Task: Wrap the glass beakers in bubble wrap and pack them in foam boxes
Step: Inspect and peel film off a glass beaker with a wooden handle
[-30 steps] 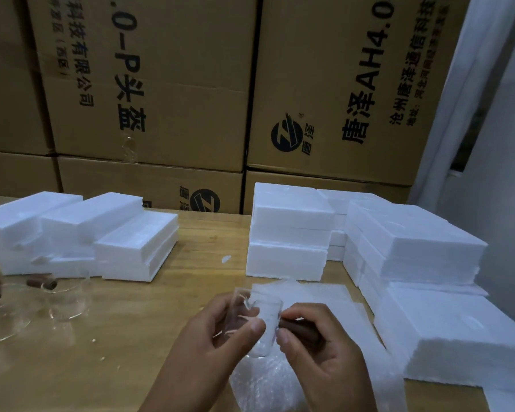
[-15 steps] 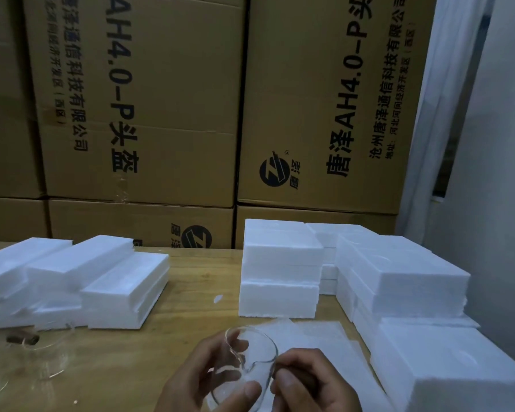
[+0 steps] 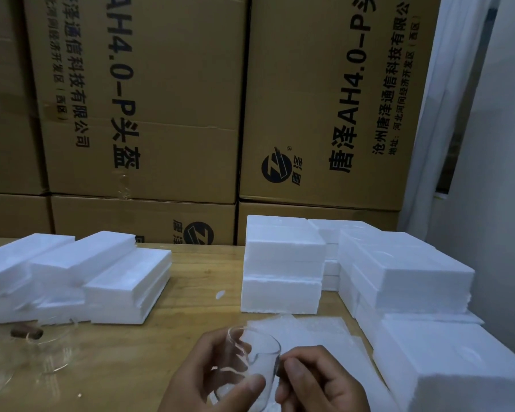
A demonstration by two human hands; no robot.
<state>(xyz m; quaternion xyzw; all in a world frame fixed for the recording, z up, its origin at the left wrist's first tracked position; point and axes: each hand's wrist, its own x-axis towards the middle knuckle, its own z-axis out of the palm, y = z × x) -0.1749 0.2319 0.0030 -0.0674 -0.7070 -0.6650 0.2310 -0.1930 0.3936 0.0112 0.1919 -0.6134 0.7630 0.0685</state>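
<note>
The glass beaker (image 3: 252, 362) is at the bottom centre of the frame, lifted off the table and tilted so its open mouth faces up and away. Behind everything, printed cardboard cartons (image 3: 161, 99) fill the upper frame. Below them a wooden table (image 3: 197, 281) carries foam boxes (image 3: 283, 263) stacked at centre, right and left. A sheet of bubble wrap (image 3: 318, 331) lies flat just behind the hands. More clear glassware (image 3: 51, 352) stands at the lower left beside a small brown stopper (image 3: 27, 332). The left hand (image 3: 208, 379) grips the beaker, thumb on the near wall and fingers curled round the far side. The right hand (image 3: 318, 382) has its fingers curled against the beaker's right wall, though I cannot tell whether they pinch it. The beaker looks light, rigid, smooth and brittle, with a thin lip likely to chip. It is probably safest held round the body, not by the rim, then laid low onto the wrap.
</note>
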